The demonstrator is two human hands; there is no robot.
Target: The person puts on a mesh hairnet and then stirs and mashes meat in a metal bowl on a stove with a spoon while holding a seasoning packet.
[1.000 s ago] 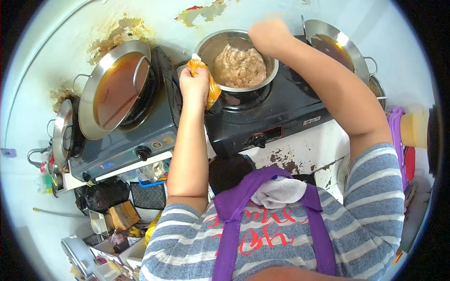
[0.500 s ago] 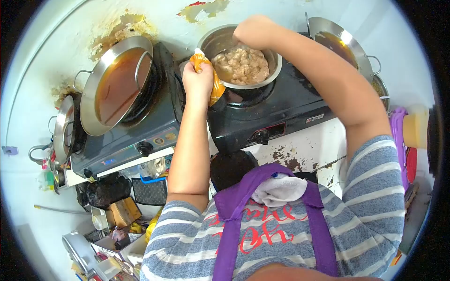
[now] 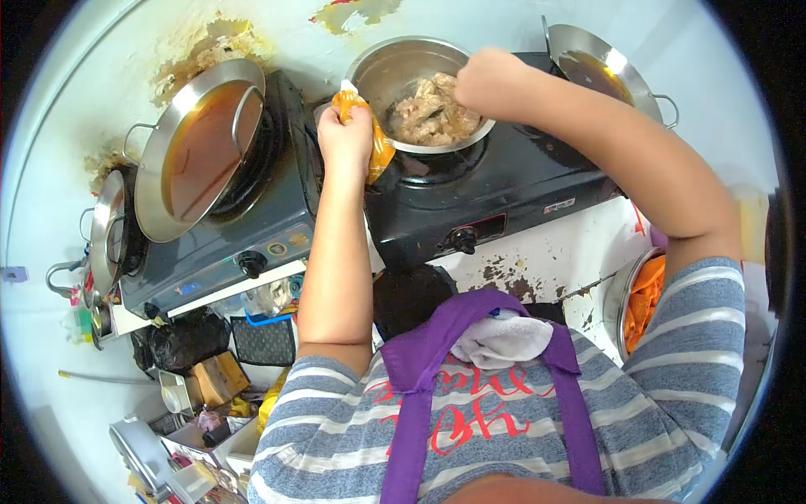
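By the left hand [image 3: 346,141], a cloth [image 3: 382,157] is pinched at the bowl's [image 3: 376,74] rim. The right hand [image 3: 494,84] is curled closed; its hold cannot be told. Food [image 3: 426,119] is seen in the bowl, near the stove's [image 3: 525,178] back-left corner.

1 head-worn camera faces forward and down, close above the shirt [image 3: 504,395], past the front edges of 2 stoves [image 3: 520,181].

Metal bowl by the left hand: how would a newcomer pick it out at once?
Find the right-hand dark stove. On it, a deep metal bowl sits beside the left hand, which holds something orange at its rim. Unlike the loop-handled pans either side, which hold brown liquid, it contains pale, lumpy food.
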